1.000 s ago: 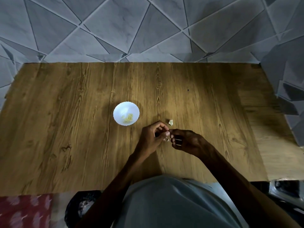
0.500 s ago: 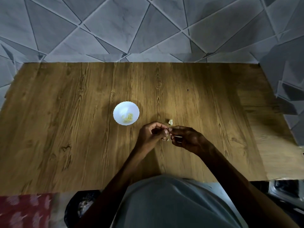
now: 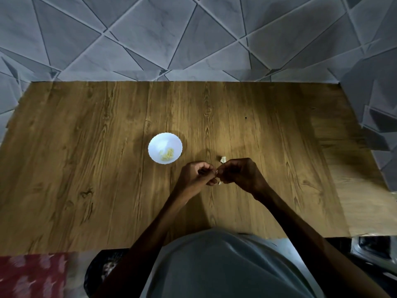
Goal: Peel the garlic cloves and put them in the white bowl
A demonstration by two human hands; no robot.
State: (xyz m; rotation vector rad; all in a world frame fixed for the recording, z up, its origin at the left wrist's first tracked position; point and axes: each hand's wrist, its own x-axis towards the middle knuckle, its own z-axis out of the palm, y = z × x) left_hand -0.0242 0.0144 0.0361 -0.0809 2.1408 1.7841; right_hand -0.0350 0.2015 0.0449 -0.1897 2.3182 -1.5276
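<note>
The left hand [image 3: 196,175] and right hand [image 3: 241,174] both pinched one clove [image 3: 219,183] between them, over the counter [image 3: 86,168], near the bowl [image 3: 156,145]. Small, slow nail pulls would peel it best, I think.

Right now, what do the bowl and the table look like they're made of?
Bowl: smooth white with a scalloped rim, likely ceramic or melamine; I cannot tell which. Table: matte brown wood grain with knots, maybe laminate rather than solid wood.
</note>
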